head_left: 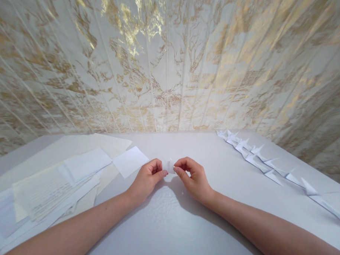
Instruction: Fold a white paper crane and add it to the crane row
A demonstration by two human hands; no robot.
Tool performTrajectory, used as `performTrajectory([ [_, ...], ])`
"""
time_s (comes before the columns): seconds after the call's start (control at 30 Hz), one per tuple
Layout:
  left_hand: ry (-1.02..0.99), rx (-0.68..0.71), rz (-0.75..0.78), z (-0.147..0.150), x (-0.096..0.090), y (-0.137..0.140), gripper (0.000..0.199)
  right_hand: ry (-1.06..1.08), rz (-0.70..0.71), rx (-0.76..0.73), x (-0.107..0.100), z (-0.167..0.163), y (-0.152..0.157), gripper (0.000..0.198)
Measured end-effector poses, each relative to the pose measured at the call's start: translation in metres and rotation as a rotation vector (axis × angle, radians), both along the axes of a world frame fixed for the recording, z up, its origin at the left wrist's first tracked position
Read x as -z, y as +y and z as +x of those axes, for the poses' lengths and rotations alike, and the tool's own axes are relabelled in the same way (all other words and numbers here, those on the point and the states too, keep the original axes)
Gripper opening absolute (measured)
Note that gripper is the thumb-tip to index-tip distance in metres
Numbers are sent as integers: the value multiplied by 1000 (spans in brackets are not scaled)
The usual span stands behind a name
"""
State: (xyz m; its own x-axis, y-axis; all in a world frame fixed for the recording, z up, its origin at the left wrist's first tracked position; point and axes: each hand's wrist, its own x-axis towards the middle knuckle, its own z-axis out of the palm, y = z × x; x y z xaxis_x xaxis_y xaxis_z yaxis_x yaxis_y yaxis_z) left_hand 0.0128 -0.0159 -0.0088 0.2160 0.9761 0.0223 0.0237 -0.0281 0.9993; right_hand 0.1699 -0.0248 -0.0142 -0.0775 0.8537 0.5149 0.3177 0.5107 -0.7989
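Observation:
A small folded piece of white paper [170, 166] is held just above the table between my two hands. My left hand [149, 176] pinches its left side between thumb and fingertips. On the other side, my right hand [192, 178] has thumb and forefinger closed on the paper's right edge. A thin point of the paper sticks up in the middle; the finer folds are too small to make out. Just beyond my left hand lies a flat white sheet [130, 162].
Folded white paper figures [252, 159] with pointed tips stand in rows along the right side of the white table [155, 231]. Stacked loose sheets, some with writing [45, 193], cover the left side. A white and gold patterned curtain [166, 68] hangs behind the table.

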Motion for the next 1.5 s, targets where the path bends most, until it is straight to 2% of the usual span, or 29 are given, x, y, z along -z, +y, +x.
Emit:
performTrajectory([
  [0.2, 35, 70, 46, -1, 3, 0, 9, -115, 20, -51, 0, 0, -1, 14],
  [0.37, 195, 14, 71, -2, 0, -1, 9, -185, 30, -92, -2, 1, -4, 19],
  [0.5, 239, -23, 93, -2, -2, -1, 8, -230, 55, -88, -4, 1, -5, 16],
  [0.7, 349, 27, 286, -3, -6, -1, 7, -227, 52, -80, -2, -1, -6, 13],
  [0.8, 383, 2, 326, -2, -9, -2, 9, -203, 20, -53, -2, -3, -6, 11],
  [0.93, 366, -33, 291, -1, -11, -3, 10, -159, -24, -29, -2, -5, -6, 11],
  [1.17, 253, -87, 99, 3, -12, -4, 9, -85, -76, -39, -1, -5, -4, 11],
  [1.5, 196, -106, 29, 3, -5, -2, 14, 14, -176, -46, 0, -7, -3, 12],
])
